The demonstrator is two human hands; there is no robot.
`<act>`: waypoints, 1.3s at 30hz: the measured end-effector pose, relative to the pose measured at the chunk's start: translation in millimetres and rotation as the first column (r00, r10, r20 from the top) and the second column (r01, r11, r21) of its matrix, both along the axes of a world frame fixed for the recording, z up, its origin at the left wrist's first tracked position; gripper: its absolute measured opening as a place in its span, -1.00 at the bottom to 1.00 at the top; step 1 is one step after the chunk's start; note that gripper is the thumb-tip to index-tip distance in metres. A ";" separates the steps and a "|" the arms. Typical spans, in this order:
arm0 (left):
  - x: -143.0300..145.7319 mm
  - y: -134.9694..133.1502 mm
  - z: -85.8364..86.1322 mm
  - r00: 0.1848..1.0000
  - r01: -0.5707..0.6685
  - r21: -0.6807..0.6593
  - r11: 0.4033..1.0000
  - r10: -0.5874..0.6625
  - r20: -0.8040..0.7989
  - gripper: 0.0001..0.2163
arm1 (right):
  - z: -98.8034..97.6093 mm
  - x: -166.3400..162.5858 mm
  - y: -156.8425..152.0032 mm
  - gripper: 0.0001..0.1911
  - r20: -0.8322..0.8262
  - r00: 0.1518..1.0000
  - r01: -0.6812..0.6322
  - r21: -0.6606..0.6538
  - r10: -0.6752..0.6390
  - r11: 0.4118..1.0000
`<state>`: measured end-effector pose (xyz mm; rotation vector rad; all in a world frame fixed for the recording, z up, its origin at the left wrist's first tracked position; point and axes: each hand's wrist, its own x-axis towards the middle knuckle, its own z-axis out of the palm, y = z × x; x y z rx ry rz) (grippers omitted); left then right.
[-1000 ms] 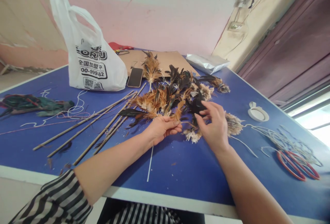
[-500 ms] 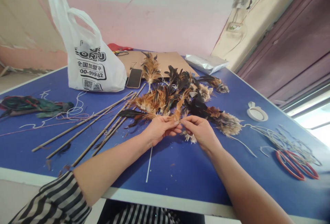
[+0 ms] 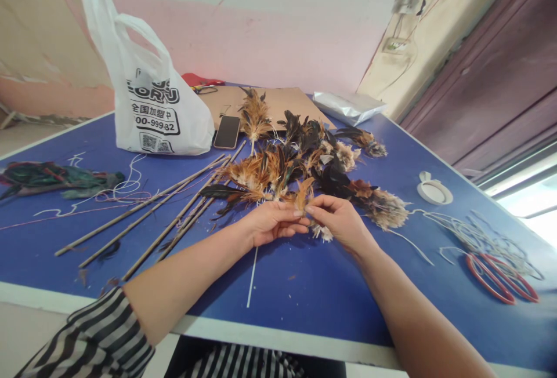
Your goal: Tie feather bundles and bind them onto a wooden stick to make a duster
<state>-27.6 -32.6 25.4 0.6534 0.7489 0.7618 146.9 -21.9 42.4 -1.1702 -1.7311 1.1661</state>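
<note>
An orange-brown feather (image 3: 303, 191) stands up between my two hands, over the near side of the feather pile. My left hand (image 3: 278, 221) pinches its lower end between thumb and forefinger, the other fingers curled underneath. Right beside it, my right hand (image 3: 339, 218) has thumb and forefinger pressed together at the feather's base. Behind my hands lie brown feathers (image 3: 256, 169) and black feathers (image 3: 300, 134). A bundle with a fluffy grey end (image 3: 386, 209) rests to the right of my right hand.
Thin sticks (image 3: 143, 214) lie at left, near white thread (image 3: 130, 184) and a dark green bundle (image 3: 56, 180). A plastic bag (image 3: 161, 100), phone (image 3: 227, 132) and cardboard (image 3: 278, 100) are behind. At right are a tape roll (image 3: 435, 191), pale string (image 3: 483, 239) and red-handled scissors (image 3: 489, 279).
The feather between my hands has dropped slightly and looks shorter and more upright. My left fingers have shifted a little lower and right; the things on the table stay put.
</note>
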 end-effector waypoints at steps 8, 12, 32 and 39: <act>2.2 -0.4 -1.3 1.000 -0.002 0.008 1.000 0.002 -0.022 -0.88 | 0.4 -2.0 -1.2 -0.81 0.057 0.998 -0.011 0.120 0.004 0.993; 1.0 -0.1 -2.3 0.999 0.015 0.051 0.999 -0.013 -0.034 -0.85 | -0.9 -2.7 -1.6 -0.82 0.093 0.996 -0.011 0.248 -0.013 0.969; 5.7 -3.3 -6.8 0.996 -0.085 0.090 0.992 0.087 -0.014 -0.77 | -8.2 -7.1 -6.8 -0.43 0.358 0.897 0.063 0.478 -0.260 0.876; 5.3 -0.2 -6.8 0.969 -0.162 0.267 0.950 0.204 -0.139 -0.74 | 1.5 -0.5 -0.8 -0.62 0.168 0.986 0.005 0.005 -0.006 1.000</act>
